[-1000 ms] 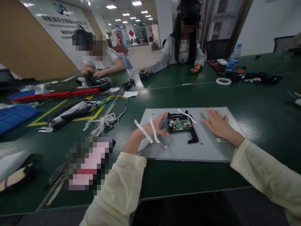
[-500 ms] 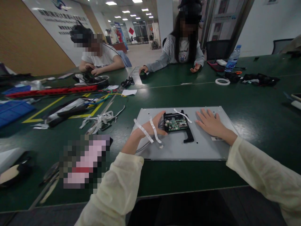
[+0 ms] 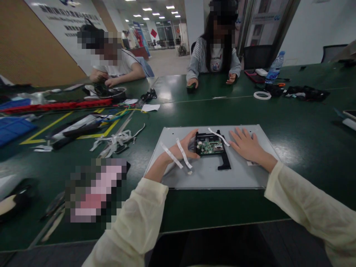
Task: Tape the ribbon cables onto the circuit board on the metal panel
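My left hand [image 3: 183, 148] is curved around the left edge of a black plastic bracket [image 3: 224, 161], thumb toward me and fingers on the far side. A green circuit board [image 3: 210, 146] sits in the bracket. Both lie on a light grey flat panel [image 3: 200, 178]. Two white tape strips [image 3: 171, 154] cross my left wrist and the back of that hand. Another white strip [image 3: 218, 135] runs over the bracket's far right corner, its end near my right thumb. My right hand [image 3: 247, 144] rests flat on the panel with fingers spread.
A pile of white strips [image 3: 116, 142] lies left of the panel, with a blurred-out phone-like object [image 3: 97, 193] nearer me. Two people sit across the green table [image 3: 194, 111]. A water bottle [image 3: 275, 68] and a white tape roll [image 3: 261, 95] stand far right.
The bracket, its board and my left hand have shifted slightly right on the panel. My right hand stays spread flat. Across the table, one person's hand has slid a dark object rightward.
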Available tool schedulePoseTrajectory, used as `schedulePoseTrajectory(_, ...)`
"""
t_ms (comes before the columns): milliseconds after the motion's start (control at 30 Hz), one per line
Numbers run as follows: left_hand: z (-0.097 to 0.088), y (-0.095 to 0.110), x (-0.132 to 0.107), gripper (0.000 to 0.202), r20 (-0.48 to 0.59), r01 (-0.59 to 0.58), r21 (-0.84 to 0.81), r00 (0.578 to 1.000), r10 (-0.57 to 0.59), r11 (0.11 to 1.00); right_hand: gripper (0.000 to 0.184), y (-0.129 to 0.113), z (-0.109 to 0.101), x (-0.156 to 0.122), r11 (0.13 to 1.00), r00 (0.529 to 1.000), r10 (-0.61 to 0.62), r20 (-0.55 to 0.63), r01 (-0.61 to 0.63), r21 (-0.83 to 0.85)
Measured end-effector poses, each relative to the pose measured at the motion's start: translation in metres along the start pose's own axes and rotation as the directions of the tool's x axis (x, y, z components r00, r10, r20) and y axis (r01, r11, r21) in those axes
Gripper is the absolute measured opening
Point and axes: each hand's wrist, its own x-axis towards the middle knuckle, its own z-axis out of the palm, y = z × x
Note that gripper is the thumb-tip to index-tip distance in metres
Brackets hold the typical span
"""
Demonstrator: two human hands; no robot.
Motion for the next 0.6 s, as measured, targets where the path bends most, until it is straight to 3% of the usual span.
schedulePoseTrajectory(233, 0.006, -0.0013, 0.0015, 0.114, 0.016, 0.04, -0.096, 0.999, -0.039, 0.995, 0.066, -0.0006, -0.0021, 0.0005, 1.0, 1.0, 0.008, 0.01, -0.008, 0.019)
schedulePoseTrajectory(600, 0.0093, 0.0029, 0.0022, 0.111, -0.013, 0.055, -0.064, 0.998, -0.056, 0.996, 0.061, 0.0054, 0.0005, 0.0, 0.998, 0.999, -0.025, -0.036, 0.027, 0.055)
